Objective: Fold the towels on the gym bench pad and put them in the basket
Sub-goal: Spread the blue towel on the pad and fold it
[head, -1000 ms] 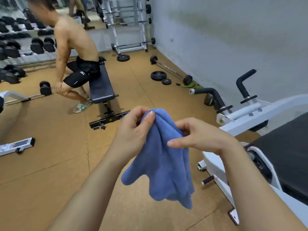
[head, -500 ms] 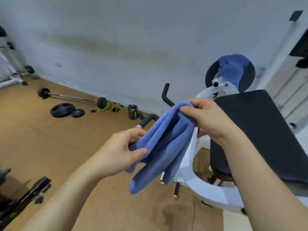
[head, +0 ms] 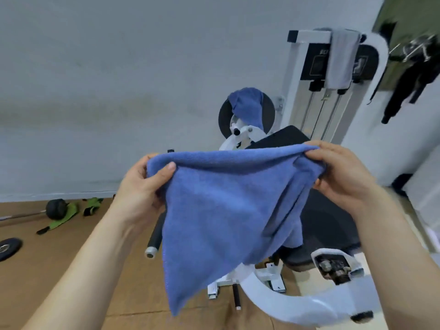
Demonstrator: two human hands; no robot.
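Observation:
A blue towel (head: pixel 223 210) hangs stretched between both hands in front of me, its top edge taut and its lower part drooping to a point. My left hand (head: pixel 142 186) pinches the towel's left corner with the thumb on top. At the right corner, my right hand (head: pixel 340 177) grips the bunched cloth. Behind and below the towel lies the black bench pad (head: pixel 328 225) of a white machine. A second blue towel (head: pixel 247 106) is draped over the round black pad at the machine's far end. A grey towel (head: pixel 341 58) hangs over the machine's top bar. No basket is in view.
The white machine frame (head: pixel 285 303) curves across the floor below the pad, with a black-gripped handle (head: pixel 154 236) sticking out at its left. A barbell end (head: pixel 56 208), green straps (head: pixel 69 213) and a weight plate (head: pixel 8 247) lie on the brown floor at left. Dark clothing (head: pixel 414 67) hangs at upper right.
My view has swung right, from the open gym floor to the machine. The hands have moved apart and spread the bunched towel out along its top edge.

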